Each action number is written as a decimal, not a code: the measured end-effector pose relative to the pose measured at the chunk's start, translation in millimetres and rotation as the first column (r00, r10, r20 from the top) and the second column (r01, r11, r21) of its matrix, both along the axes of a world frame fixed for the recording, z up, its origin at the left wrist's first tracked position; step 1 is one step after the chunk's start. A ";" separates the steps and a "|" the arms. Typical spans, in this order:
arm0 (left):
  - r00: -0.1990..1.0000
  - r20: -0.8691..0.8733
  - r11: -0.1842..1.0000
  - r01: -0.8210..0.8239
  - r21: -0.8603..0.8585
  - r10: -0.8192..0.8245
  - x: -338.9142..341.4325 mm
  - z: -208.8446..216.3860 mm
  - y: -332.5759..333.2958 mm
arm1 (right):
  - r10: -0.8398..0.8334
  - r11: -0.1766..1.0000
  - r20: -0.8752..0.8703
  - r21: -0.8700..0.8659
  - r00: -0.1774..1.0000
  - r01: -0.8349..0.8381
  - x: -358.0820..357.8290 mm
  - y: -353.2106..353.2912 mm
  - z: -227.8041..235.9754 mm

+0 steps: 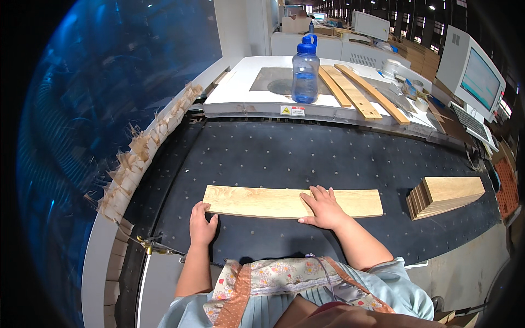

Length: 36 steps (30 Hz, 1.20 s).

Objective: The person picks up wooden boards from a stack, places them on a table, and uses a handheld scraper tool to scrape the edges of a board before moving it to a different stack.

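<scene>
A pale wood-grain plank (257, 201) lies crosswise on the dark table surface in front of me. My right hand (324, 210) rests flat on top of it, right of its middle, with the fingers spread. At the plank's left near corner is my left hand (203, 225), its fingertips against the end and its thumb held apart. Neither hand is wrapped round the plank. Farther right stands a neat stack of similar planks (451, 194), several layers high.
A white machine bed (235, 90) beyond the dark surface bears a blue water bottle (305, 76) and narrow wooden strips (350, 90). A monitor (476, 74) and keyboard (469, 121) stand at far right. Along the left runs a blue-tinted panel (158, 44) above a ragged taped edge (147, 145).
</scene>
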<state>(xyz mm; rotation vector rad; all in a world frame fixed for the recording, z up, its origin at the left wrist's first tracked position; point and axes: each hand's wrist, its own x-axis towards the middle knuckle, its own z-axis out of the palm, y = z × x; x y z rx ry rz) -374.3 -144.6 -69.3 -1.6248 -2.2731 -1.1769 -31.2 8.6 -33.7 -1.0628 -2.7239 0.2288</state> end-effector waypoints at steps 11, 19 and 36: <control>1.000 0.012 1.000 -0.003 0.003 0.003 4.5 6.0 -3.8 | 0.005 1.000 0.001 -0.029 1.000 -0.005 -0.4 -0.4 -1.0; 1.000 -0.007 1.000 -0.020 0.004 0.020 4.3 4.4 -3.4 | -0.002 0.999 0.009 -0.034 1.000 0.003 0.1 1.1 5.1; 0.976 -0.034 0.977 -0.215 -0.013 0.214 2.4 -2.0 9.3 | -0.006 0.996 -0.013 -0.094 1.000 0.005 1.4 3.2 11.6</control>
